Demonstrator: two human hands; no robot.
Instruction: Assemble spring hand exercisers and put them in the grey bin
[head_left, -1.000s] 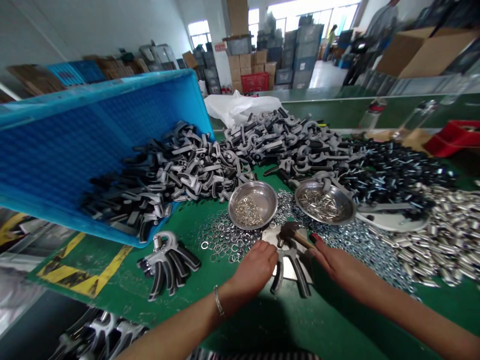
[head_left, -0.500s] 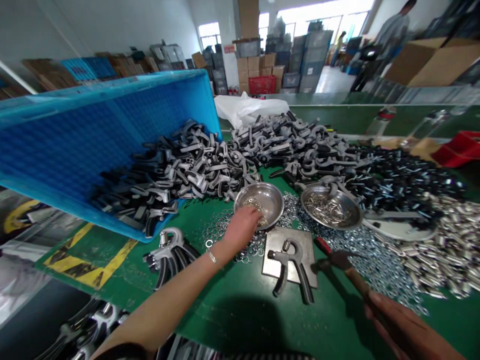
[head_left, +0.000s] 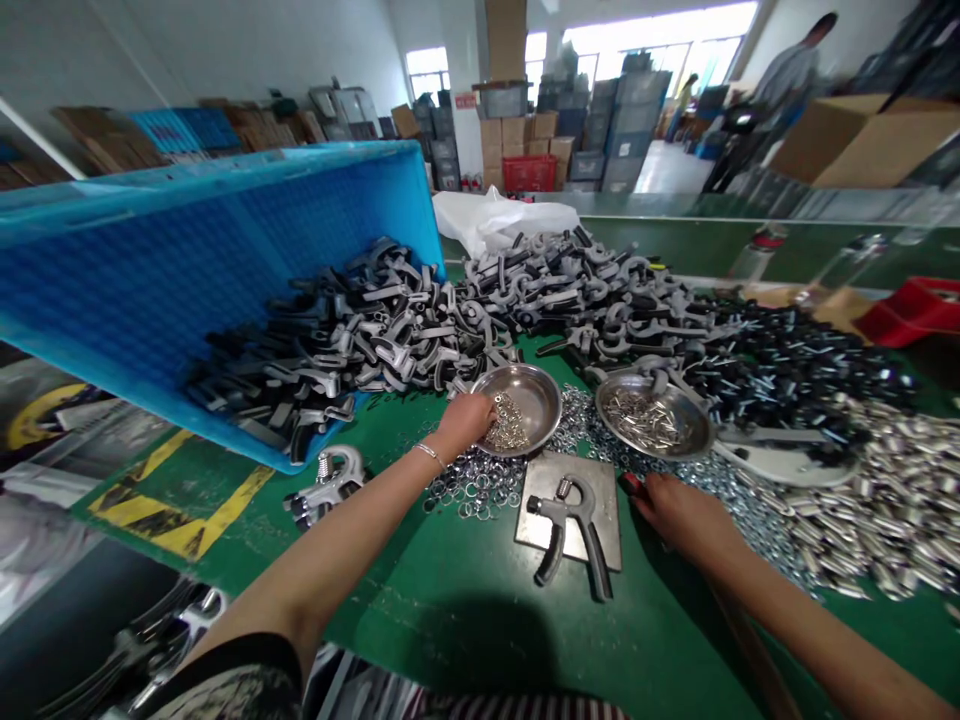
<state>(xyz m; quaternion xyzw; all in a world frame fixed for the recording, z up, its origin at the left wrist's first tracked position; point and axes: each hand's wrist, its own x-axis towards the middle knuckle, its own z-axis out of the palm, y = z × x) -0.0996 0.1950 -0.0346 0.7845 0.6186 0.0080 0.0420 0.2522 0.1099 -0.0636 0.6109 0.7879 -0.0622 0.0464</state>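
Steel bowl (head_left: 536,400): left hand (head_left: 463,420) curled over rim, fingertips hidden; right hand (head_left: 675,517) by steel plate (head_left: 611,510), grip unclear.

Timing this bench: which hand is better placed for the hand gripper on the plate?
Probably the right hand, beside the steel plate under the hand gripper; the left hand is at the steel dish.

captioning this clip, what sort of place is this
Likely a factory workshop assembling hand grip strengtheners: a green workbench heaped with grey-and-black grip handles, an assembled gripper, steel bowls of small metal parts, and stacked crates and cartons behind.
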